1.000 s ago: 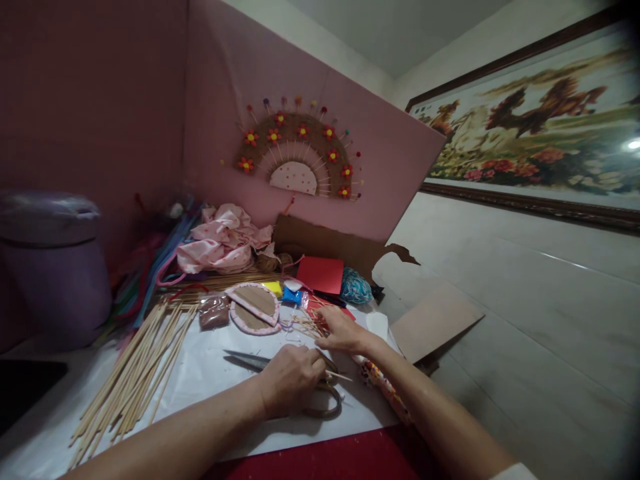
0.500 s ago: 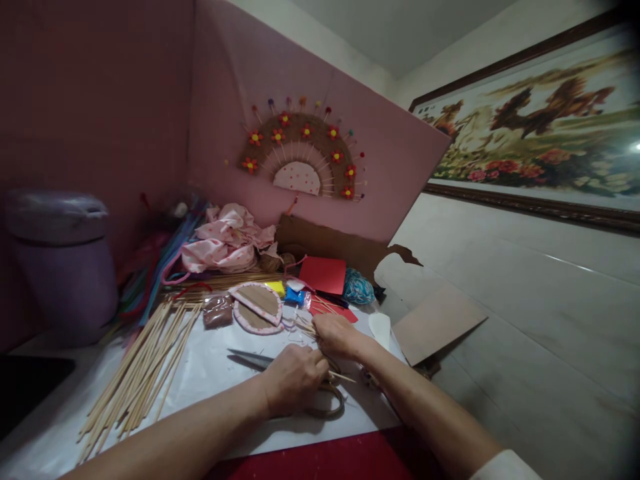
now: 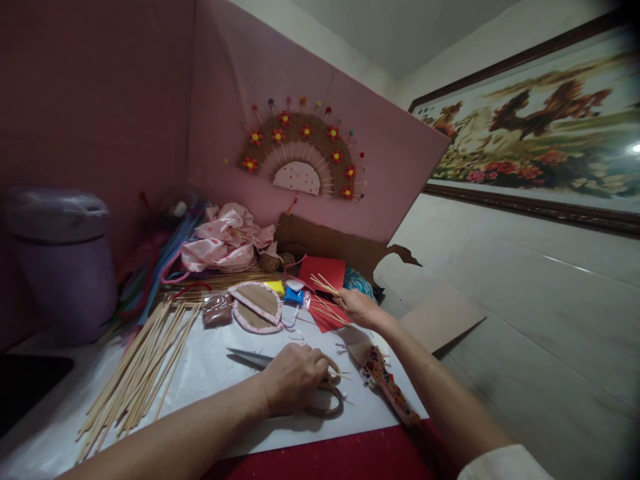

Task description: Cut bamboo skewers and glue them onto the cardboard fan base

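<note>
A: State of the hands?

B: Well apart. Right hand (image 3: 357, 308), right of frame centre, pinches a few short sticks (image 3: 325, 285) near one end; free ends angle up and left over the upper red sheet (image 3: 327, 266). Left hand (image 3: 295, 379), lower centre, curled over the scissors (image 3: 254, 359); whether it grips them, cannot tell.

A: Handling of the short sticks?

B: Judged very light and stiff, probably dry wood. Little slip expected, but liable to snap if bent and to splay in a loose pinch. Suggested hold: mid-length, fingers gathering all shafts.

A: And the scissors?

B: Long tapered blades, apparently metal; looped handles. Judged the heavier item; best taken by the loops.

A: Outward from there?

B: Lower red sheet (image 3: 327, 325): flat, loose sticks (image 3: 330, 311) across it. Left of that, cardboard pieces (image 3: 257, 308), a half-round over a rounder one, rims edged in pink. Beside them, brown packet (image 3: 217, 311), glossy wrap, contents likely soft. Lower left, long sticks (image 3: 140, 373): slim, pale, fanned on the white-covered surface (image 3: 200, 407). Above, pink cloth (image 3: 225, 240): crumpled, spotted.
</note>
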`<action>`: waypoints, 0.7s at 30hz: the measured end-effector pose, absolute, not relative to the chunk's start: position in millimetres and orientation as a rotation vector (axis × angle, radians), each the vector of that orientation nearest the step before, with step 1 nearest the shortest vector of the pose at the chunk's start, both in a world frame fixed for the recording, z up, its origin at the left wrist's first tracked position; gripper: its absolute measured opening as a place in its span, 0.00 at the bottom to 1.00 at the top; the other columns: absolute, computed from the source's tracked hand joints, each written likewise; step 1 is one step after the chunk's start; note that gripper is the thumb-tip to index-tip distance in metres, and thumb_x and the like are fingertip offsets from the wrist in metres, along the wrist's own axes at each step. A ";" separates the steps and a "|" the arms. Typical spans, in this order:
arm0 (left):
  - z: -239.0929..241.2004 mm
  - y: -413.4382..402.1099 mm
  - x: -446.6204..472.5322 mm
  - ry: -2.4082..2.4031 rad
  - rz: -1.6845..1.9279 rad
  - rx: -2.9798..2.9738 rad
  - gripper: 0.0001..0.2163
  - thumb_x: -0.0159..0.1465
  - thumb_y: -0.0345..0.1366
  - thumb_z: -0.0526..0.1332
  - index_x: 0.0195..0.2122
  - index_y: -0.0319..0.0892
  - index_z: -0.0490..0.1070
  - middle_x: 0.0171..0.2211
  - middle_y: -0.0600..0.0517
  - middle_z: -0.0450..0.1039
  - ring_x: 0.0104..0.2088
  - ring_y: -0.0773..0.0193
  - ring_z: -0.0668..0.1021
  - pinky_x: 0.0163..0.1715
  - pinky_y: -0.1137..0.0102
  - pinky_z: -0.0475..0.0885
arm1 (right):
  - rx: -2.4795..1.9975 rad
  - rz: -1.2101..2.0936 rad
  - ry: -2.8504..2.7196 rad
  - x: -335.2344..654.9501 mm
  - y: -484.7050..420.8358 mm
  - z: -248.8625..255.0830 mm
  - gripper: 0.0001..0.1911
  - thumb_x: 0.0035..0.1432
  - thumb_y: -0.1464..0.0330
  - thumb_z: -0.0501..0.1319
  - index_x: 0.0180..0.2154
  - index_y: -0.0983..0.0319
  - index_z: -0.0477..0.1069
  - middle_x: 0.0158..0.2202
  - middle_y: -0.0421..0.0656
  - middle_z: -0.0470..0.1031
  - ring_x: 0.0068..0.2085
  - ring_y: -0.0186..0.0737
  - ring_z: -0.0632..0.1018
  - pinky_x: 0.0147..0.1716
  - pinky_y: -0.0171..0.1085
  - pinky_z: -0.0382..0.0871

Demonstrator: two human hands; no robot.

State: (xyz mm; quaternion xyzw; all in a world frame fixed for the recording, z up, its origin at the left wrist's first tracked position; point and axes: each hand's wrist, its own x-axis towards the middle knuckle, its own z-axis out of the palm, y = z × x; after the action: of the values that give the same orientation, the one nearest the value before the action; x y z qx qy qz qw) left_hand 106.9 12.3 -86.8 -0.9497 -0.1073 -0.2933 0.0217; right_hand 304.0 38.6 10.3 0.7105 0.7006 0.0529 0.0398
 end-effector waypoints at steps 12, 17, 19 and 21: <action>-85.5 11.5 106.7 -0.359 -0.873 -2.975 0.05 0.59 0.33 0.56 0.32 0.40 0.69 0.30 0.50 0.74 0.27 0.63 0.75 0.25 0.69 0.66 | 2.255 0.179 2.050 303.3 68.6 -21.8 0.13 0.58 0.65 0.53 0.40 0.62 0.72 0.41 0.52 0.77 0.41 0.46 0.76 0.33 0.35 0.60; -82.8 10.3 106.5 -0.378 -0.836 -2.980 0.05 0.59 0.34 0.55 0.32 0.41 0.69 0.29 0.50 0.74 0.27 0.62 0.75 0.24 0.69 0.66 | 2.229 0.125 2.053 304.8 79.8 -28.7 0.14 0.57 0.64 0.54 0.40 0.63 0.73 0.40 0.53 0.77 0.38 0.46 0.77 0.30 0.35 0.61; -83.1 10.4 106.7 -0.388 -0.833 -2.975 0.04 0.58 0.33 0.56 0.32 0.41 0.69 0.29 0.50 0.74 0.27 0.62 0.75 0.24 0.70 0.66 | 2.219 0.111 2.059 305.8 83.0 -29.8 0.14 0.57 0.63 0.55 0.39 0.64 0.74 0.40 0.54 0.77 0.38 0.47 0.77 0.30 0.35 0.61; -84.1 10.9 106.9 -0.385 -0.833 -2.971 0.04 0.57 0.33 0.57 0.32 0.40 0.69 0.29 0.50 0.74 0.27 0.62 0.75 0.24 0.70 0.65 | 2.203 0.092 2.073 307.5 85.2 -29.7 0.15 0.57 0.62 0.55 0.39 0.65 0.74 0.39 0.55 0.77 0.38 0.48 0.77 0.30 0.35 0.61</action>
State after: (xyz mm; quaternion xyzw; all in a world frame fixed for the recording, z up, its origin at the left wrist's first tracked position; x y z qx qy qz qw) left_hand 106.9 10.9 -84.1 -0.9554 -0.1237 -0.2677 0.0161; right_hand 307.5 85.2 -29.7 0.7267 0.6839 0.0304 0.0577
